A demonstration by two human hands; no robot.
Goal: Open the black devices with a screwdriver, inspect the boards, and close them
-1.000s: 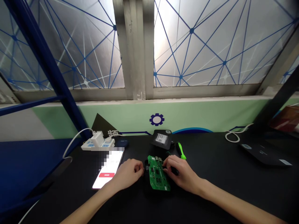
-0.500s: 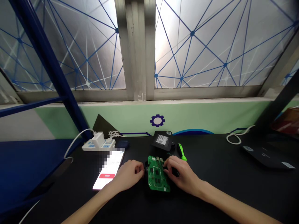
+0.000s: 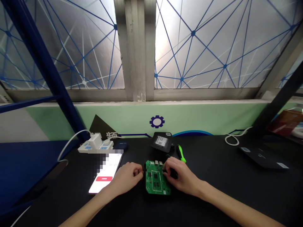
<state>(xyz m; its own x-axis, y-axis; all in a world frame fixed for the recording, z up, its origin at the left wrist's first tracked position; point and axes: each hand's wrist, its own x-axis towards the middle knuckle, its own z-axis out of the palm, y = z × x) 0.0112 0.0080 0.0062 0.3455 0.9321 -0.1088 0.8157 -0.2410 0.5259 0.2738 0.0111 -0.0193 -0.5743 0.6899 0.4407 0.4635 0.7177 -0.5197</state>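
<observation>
Head camera looks forward and down at a black desk (image 3: 213, 198) below a frosted window. A green circuit board (image 3: 157, 181) lies flat at about 6 o'clock in the view, on a dark piece partly hidden beneath it, with one hand on each side. Left hand (image 3: 126, 175) is at the board's 9 o'clock edge, fingers curled inward, tips at or just beside the edge; cannot tell if they touch it or hold anything. Right hand (image 3: 181, 173) is at the board's 2 o'clock side, fingers bent and partly closed over the edge near the metal connectors; cannot tell if they grip the board or the dark piece. Both hands are working at the board's edges at this moment. A green-handled screwdriver (image 3: 181, 154) lies at the board's 1 o'clock, just past the right hand, not held. A black casing (image 3: 161, 142) with a white label sits at 12 o'clock from the board. A smartphone (image 3: 105, 173) with a lit screen lies at the board's 9 o'clock, by the left hand. A white power strip (image 3: 94, 146) with a plugged-in charger sits at 10 o'clock.
</observation>
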